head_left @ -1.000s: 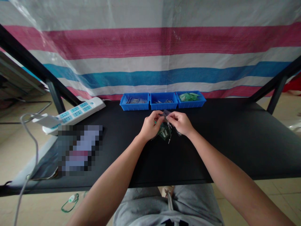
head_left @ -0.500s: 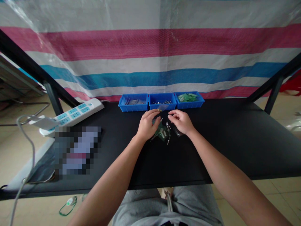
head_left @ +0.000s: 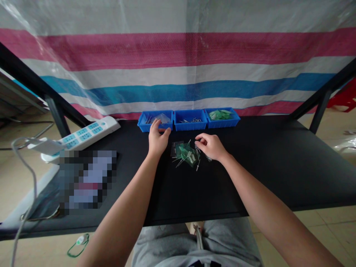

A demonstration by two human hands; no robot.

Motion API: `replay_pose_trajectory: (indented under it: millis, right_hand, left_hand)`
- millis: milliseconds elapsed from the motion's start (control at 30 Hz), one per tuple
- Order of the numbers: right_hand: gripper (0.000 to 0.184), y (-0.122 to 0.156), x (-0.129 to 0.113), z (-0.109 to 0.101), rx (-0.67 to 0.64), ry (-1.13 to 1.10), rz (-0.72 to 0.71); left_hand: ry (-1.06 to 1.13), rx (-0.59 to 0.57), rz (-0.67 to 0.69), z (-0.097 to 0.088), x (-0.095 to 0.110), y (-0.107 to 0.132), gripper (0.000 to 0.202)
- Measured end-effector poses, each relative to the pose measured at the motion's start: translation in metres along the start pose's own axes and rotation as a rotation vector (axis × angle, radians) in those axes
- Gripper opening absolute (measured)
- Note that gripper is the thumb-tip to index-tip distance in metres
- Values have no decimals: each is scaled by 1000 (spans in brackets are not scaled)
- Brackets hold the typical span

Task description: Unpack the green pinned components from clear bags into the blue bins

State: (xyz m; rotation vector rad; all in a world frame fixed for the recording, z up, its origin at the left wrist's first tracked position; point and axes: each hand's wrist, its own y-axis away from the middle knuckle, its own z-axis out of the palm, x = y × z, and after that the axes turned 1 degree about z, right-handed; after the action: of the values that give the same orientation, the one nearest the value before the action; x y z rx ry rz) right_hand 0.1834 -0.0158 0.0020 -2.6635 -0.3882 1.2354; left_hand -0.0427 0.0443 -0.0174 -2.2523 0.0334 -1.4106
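My left hand (head_left: 158, 138) reaches over the front edge of the left blue bin (head_left: 155, 127), thumb and fingers apart. A clear plastic bag (head_left: 163, 118) lies in that bin by the fingertips. Curled fingers bring my right hand (head_left: 211, 145) to the right side of a small pile on the table. Whether its fingertips pinch anything is too small to tell. In the pile are green plastic packets (head_left: 189, 155), a clear bag (head_left: 175, 148) at the left and several thin metal pins that look like rivets (head_left: 197, 163).
The middle blue bin (head_left: 190, 127) holds loose metal pins, the right bin (head_left: 223, 123) green packets. A white power strip (head_left: 83, 135) with a plugged-in cable lies at the left of the black table (head_left: 278, 159), behind a blurred-out object (head_left: 91, 180). A striped sheet (head_left: 183, 66) hangs at the back.
My left hand has moved left from above the pile to the left bin; the clear bag it held is now in that bin. My right hand has shifted slightly down towards the pins.
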Motion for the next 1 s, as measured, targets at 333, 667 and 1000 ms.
replay_pose_trajectory:
  millis: [333,667,1000]
  right_hand:
    - [15,1,1,0,-63,48,-55]
    - [17,2,1,-1,-61,52,-47]
    - [12,1,3,-6,-9,77,-165]
  left_hand:
    - [-97,-197,154,2,1,8,67]
    - [-138,-98,229,-3,13,15,41]
    - [-213,-370,331,0,28,30,18]
